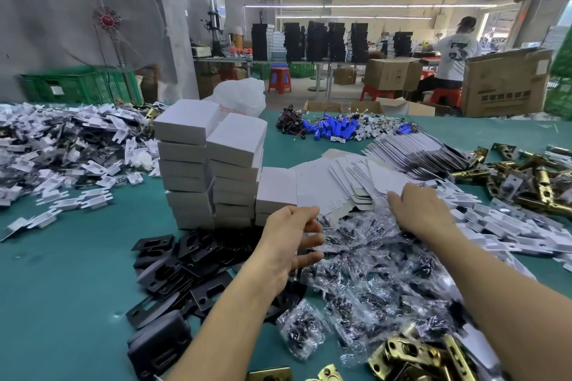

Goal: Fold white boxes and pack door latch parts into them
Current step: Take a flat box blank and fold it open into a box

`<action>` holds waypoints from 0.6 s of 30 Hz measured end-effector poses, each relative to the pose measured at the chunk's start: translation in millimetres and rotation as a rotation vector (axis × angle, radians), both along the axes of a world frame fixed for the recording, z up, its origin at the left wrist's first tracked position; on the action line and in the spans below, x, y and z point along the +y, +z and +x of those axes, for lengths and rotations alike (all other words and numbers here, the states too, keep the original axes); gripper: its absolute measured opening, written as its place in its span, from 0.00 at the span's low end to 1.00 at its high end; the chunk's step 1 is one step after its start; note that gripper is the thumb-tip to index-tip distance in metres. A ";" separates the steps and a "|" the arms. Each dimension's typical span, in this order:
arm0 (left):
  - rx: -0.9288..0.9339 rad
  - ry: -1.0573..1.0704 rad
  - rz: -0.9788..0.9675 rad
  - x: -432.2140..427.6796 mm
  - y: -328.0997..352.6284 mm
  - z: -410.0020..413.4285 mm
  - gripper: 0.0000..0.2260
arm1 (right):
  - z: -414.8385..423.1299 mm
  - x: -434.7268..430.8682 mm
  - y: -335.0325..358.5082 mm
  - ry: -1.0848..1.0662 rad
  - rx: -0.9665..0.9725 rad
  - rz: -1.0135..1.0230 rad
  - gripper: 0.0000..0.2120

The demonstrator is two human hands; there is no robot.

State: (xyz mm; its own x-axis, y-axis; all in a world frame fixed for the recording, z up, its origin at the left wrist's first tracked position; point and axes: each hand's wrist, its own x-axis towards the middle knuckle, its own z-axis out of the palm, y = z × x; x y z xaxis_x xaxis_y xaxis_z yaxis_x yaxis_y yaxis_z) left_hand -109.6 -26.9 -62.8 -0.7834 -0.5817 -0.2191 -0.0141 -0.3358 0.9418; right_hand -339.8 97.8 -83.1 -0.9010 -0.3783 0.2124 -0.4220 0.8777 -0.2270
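Many folded boxes (pixel 210 164) stand stacked beyond your left hand (pixel 291 244) (loosely curled, empty). Your right hand (pixel 424 210), fingers straight, reaches unfolded blanks (pixel 340 182).

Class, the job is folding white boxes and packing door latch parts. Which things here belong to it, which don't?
Job: folded white cardboard boxes, flat white box blanks, clear bags of dark parts, black metal plates, brass latch bolts.
Lying about: blue cylindrical batteries, white plastic bag, green plastic crate.

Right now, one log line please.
left hand: fingers curled over bags, grip unclear | right hand: flat by box blanks | folded boxes: stacked
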 end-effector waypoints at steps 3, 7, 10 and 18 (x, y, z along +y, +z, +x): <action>-0.007 -0.023 0.002 0.9 -0.8 0.7 0.08 | -5.5 -1.0 -3.1 0.022 -0.056 -0.068 0.18; -0.002 -0.025 0.009 0.7 0.1 0.6 0.08 | -7.7 1.9 -2.6 -0.014 -0.108 -0.037 0.23; -0.004 -0.023 0.008 0.7 -0.3 0.5 0.08 | -3.9 0.5 -1.2 -0.026 -0.085 0.062 0.24; -0.003 -0.025 0.030 0.7 -1.0 0.6 0.07 | 0.0 2.4 1.7 0.094 -0.088 -0.021 0.18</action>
